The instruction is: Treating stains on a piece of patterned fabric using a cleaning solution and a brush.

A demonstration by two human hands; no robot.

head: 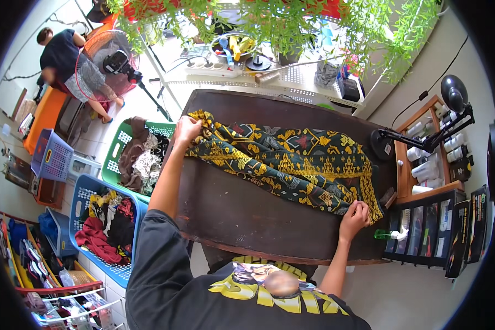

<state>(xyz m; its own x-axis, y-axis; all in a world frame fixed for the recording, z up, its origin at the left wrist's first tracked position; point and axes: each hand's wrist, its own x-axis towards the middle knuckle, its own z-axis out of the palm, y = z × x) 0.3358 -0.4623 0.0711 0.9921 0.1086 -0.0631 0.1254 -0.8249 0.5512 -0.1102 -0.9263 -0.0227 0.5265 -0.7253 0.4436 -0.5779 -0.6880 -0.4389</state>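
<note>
A long patterned cloth (297,161), dark green with yellow motifs, lies across a dark wooden table (247,222). Its left end is bunched and its right end spreads flatter, with a yellow border. My left hand (187,130) pinches the gathered left end near the table's left edge. At the lower right corner of the cloth, my right hand (355,218) grips the hem between thumb and fingers. Loose folds run along the length between both hands.
Left of the table stand a green basket (111,159) and a blue basket (138,222), both holding clothes. A desk lamp (429,142), a spray bottle (390,234) and a drawer organizer (420,225) are at the right. Beyond a fan (107,66), a person (64,57) bends over.
</note>
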